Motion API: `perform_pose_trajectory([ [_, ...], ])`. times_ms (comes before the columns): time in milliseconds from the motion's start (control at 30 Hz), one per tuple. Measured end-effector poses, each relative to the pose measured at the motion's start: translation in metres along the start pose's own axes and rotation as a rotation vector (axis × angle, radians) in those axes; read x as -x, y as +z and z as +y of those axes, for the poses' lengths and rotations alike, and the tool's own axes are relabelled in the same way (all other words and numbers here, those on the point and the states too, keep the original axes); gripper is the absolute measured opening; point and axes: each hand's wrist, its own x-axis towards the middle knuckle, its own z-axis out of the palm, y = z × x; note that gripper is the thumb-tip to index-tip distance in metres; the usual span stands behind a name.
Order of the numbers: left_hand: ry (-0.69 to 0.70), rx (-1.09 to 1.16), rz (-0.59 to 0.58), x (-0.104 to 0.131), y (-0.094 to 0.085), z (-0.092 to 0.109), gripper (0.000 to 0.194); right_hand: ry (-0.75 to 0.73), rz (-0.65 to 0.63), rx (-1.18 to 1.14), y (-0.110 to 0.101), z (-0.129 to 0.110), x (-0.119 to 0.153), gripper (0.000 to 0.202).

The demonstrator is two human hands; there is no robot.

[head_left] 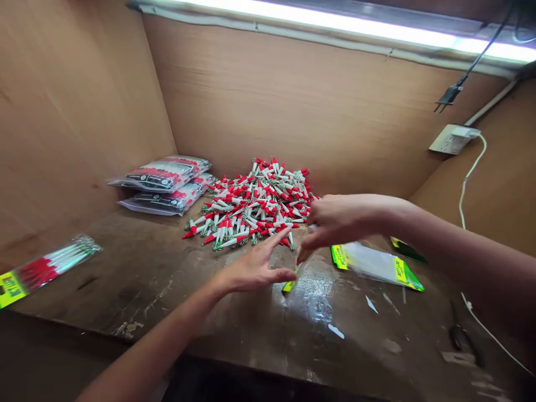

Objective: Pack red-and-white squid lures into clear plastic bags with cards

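Observation:
My right hand bends down over the table, its fingers closed on what looks like a red-and-white squid jig, mostly hidden by them. Just below the fingertips a narrow piece of packaging with a yellow-green label shows on the table. Beside it my left hand is open, thumb and fingers spread, the thumb close to the label; whether they touch I cannot tell. Behind both hands lies a heap of red-and-white squid jigs with green-tinged hooks.
Two filled clear bags are stacked at back left. A filled lure packet lies near the left edge. Flat clear packets with yellow-green labels lie right of the heap. Dark-handled pliers and a white cable are farther right.

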Motion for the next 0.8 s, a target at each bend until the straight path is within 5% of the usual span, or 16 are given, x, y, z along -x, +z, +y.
perform_pose_trajectory([
  [100,0.015,0.153,-0.146,-0.022,0.008,-0.01,0.074,0.049,-0.237,0.14,-0.02,-0.017,-0.035,0.045],
  [300,0.036,0.61,-0.214,-0.028,0.019,-0.02,0.108,-0.027,-0.213,0.097,-0.027,-0.033,-0.049,0.043],
  [400,0.042,0.797,-0.229,-0.024,0.019,-0.02,0.1,-0.04,-0.225,0.072,-0.029,-0.034,-0.048,0.044],
  [600,-0.025,0.694,-0.19,-0.018,0.022,-0.02,0.066,-0.042,-0.19,-0.052,-0.037,-0.035,-0.046,0.047],
  [800,-0.101,0.773,-0.191,-0.012,0.026,-0.026,0.074,-0.055,-0.216,-0.144,-0.035,-0.032,-0.042,0.047],
])
